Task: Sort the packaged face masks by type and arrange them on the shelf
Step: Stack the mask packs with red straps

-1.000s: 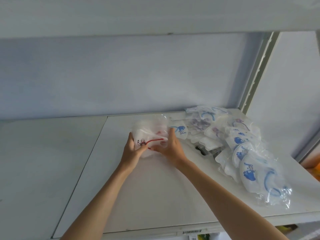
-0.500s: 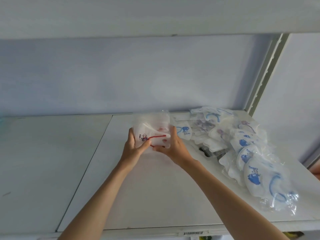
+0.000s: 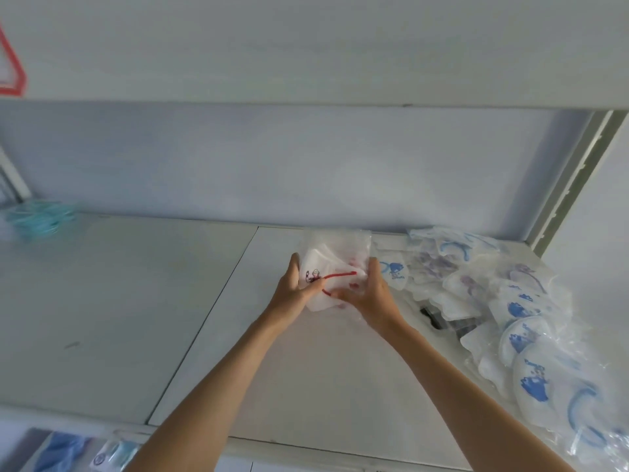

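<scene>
Masks in clear bags with red print (image 3: pixel 332 270) are held up just above the shelf (image 3: pixel 306 369), near the back wall. Left hand (image 3: pixel 293 291) grips one side and right hand (image 3: pixel 369 296) grips the other, fingers curled round the edges. They look light, soft and crinkly, and the plastic may be slippery, so holding both sides seems best. More bagged blue masks (image 3: pixel 524 335) lie piled beside them on the right
</scene>
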`<state>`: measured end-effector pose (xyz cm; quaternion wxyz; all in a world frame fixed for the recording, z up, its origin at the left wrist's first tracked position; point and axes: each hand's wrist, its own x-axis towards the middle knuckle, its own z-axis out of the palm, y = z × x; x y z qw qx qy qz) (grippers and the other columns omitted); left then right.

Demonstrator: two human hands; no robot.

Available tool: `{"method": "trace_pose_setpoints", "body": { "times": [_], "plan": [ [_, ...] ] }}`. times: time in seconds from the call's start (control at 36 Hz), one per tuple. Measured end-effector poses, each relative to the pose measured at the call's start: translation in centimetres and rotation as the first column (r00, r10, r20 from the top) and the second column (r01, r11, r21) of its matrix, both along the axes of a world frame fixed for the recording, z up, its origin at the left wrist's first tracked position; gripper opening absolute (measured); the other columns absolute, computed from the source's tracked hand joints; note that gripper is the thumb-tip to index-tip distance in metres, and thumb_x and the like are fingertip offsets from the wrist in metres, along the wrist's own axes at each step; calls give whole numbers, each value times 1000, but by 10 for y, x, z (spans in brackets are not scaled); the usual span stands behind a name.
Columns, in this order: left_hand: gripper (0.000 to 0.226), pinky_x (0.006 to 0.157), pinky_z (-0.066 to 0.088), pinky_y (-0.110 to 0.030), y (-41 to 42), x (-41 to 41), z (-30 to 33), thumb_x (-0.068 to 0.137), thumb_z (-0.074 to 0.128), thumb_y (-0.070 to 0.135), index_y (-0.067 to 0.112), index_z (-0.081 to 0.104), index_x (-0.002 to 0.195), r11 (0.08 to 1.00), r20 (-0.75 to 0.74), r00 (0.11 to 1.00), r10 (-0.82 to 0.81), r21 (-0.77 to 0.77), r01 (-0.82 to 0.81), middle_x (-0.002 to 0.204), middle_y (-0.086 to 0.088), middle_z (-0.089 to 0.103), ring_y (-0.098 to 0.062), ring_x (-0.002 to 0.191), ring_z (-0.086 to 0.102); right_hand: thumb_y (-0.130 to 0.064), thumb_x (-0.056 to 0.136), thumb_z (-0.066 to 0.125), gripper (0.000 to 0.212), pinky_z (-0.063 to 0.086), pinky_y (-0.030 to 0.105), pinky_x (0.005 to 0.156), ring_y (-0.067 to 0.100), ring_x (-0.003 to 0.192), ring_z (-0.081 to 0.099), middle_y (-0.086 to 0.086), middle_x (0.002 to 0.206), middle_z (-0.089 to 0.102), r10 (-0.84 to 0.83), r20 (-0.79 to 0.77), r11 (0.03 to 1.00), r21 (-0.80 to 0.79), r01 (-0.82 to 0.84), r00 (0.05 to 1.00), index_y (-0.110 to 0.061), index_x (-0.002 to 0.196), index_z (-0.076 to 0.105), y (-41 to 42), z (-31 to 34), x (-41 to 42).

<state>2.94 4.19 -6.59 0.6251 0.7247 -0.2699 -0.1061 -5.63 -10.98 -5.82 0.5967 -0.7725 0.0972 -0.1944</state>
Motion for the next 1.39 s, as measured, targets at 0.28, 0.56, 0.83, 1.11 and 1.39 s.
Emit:
{"method": "trace_pose_setpoints", "body": {
  "times": [0.28,0.56,0.83,1.11,1.39],
  "plan": [
    [41,97,51,-40,32,2,30,84,63,47,36,46,120,1000,-46,999,-14,-7,14,114,3,64,-13,110,62,-2,73,79,65,56,41,86,22,111,60,8,124,59,195,63,960,194,-203,979,-16,125,42,13,26,21],
    [22,39,46,-28,98,5,34,94,61,31,24,45,108,990,12,990,138,-24,-137,90,7,58,-10,75,65,-18,75,79,68,53,48,84,32,117,58,18,126,59,424,27,866,281,-414,905,-15,133,43,78,24,31],
    [17,34,37,-24,226,52,37,95,61,29,22,46,102,989,6,989,148,5,-148,79,4,55,-12,56,57,-61,85,56,53,53,40,89,19,107,64,4,119,63,202,-66,944,280,-177,977,-20,119,51,217,28,82],
    [26,36,42,-27,306,106,45,97,55,35,16,42,109,988,-52,990,135,79,-131,92,-6,56,-14,59,62,-33,99,46,29,53,47,80,28,88,61,2,88,59,-93,-25,988,118,95,995,-6,106,49,316,31,145],
    [53,77,47,-32,353,159,44,94,44,58,11,49,117,867,-86,919,384,375,-327,108,-5,61,-21,98,60,-41,94,50,30,55,47,71,30,84,61,1,84,58,-116,-56,990,78,120,992,-11,98,51,367,13,205]
  ]
}}
